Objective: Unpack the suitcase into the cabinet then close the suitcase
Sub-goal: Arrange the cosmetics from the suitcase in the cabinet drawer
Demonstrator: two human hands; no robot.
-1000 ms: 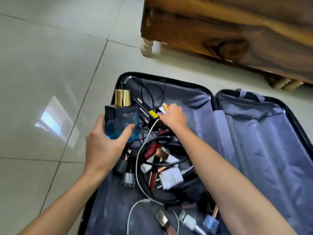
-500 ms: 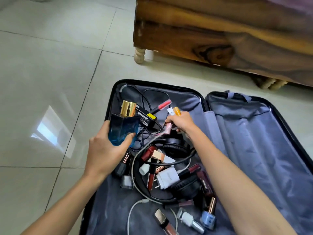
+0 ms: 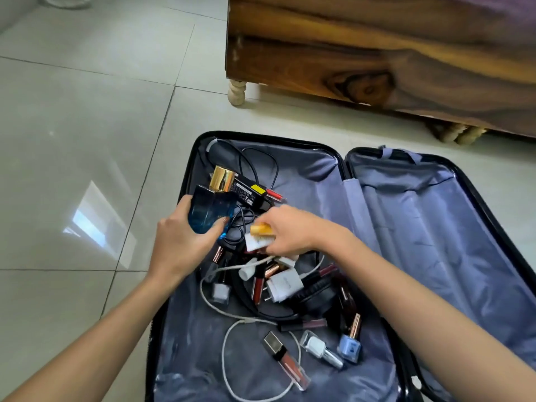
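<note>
Over the left half of the suitcase (image 3: pixel 261 135), your left hand (image 3: pixel 179 250) grips the perfume bottle (image 3: pixel 210 210) and your right hand (image 3: pixel 290 230) pinches small tubes (image 3: pixel 259 236); the black cable (image 3: pixel 242 220) beneath could snag them, or the bottle could slip.

The suitcase (image 3: pixel 420 227) lay open on the floor (image 3: pixel 72 126) before the cabinet (image 3: pixel 348 47), a power adapter (image 3: pixel 246 192), charger (image 3: pixel 282 285) and nail polish bottle (image 3: pixel 349 348) lying in its left half.

The bottom edge crops the suitcase (image 3: pixel 420 242); right hand (image 3: pixel 290 230) blurred.
</note>
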